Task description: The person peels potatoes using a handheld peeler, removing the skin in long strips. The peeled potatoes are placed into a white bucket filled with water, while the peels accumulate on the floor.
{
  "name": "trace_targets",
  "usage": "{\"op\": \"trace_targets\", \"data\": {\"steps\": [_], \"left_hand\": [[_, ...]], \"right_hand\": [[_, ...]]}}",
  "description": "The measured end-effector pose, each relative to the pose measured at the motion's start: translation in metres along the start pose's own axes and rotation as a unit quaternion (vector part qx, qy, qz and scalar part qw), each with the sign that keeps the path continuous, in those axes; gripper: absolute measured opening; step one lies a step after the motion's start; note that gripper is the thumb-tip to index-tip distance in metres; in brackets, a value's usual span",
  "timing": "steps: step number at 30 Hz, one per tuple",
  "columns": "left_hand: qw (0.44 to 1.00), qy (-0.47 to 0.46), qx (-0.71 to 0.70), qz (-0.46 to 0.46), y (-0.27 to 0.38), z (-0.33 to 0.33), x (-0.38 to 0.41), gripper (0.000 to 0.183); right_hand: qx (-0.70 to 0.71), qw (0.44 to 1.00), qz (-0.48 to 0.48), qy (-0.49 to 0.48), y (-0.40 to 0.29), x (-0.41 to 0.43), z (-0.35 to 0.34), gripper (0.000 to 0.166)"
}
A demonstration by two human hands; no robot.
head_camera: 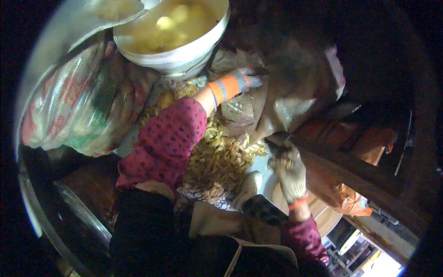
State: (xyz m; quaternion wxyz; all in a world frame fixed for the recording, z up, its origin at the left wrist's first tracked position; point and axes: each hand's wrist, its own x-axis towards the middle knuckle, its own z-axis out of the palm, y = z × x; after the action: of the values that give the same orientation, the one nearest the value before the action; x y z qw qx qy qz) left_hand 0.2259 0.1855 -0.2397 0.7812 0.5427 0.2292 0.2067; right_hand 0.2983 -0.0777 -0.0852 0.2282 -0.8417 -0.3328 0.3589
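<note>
My left hand [238,83], in a grey and orange glove, reaches to a brownish translucent plastic bag [238,110]. Its fingertips fade into shadow, so any grip there is hidden. On the right, my right hand [289,169] wears a dirty knitted glove with an orange cuff. Its fingers look curled, but blur and darkness hide whether anything is in them. Between my arms a heap of peelings [221,155] covers the floor. Above my left forearm stands a white bucket [176,60], with pale peeled potatoes [166,23] in cloudy water.
A woven plastic sack [79,110] with red and green print bulges at the left. A large dark sack [294,83] stands beyond my hands. At the right are a wooden beam [322,173], a round wooden surface [322,211] and an orange plastic bag [351,200]. A shoe [251,185] touches the peelings.
</note>
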Motion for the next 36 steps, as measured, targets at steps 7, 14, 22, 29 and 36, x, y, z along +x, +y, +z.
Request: {"op": "trace_targets", "data": {"steps": [7,14,22,29,36], "left_hand": [[0.980,-0.051,0.165,0.094,-0.014,-0.019,-0.017,0.027],[0.965,0.009,0.261,-0.017,-0.022,-0.044,-0.061,0.042],[0.784,0.126,0.591,0.146,-0.024,-0.060,-0.094,0.037],[0.895,0.035,0.390,0.211,0.030,-0.001,-0.084,0.014],[0.681,-0.089,0.722,-0.083,-0.119,0.009,0.038,0.026]], "right_hand": [[-0.080,0.993,-0.080,-0.013,0.021,0.173,0.064,0.034],[-0.275,0.938,-0.211,-0.001,0.052,0.243,0.109,0.038],[0.364,0.919,-0.116,0.094,-0.034,0.176,0.031,0.018],[0.260,0.948,-0.167,0.075,-0.048,0.164,0.019,0.026],[0.253,0.958,-0.095,0.099,-0.054,0.163,0.020,0.028]]}}
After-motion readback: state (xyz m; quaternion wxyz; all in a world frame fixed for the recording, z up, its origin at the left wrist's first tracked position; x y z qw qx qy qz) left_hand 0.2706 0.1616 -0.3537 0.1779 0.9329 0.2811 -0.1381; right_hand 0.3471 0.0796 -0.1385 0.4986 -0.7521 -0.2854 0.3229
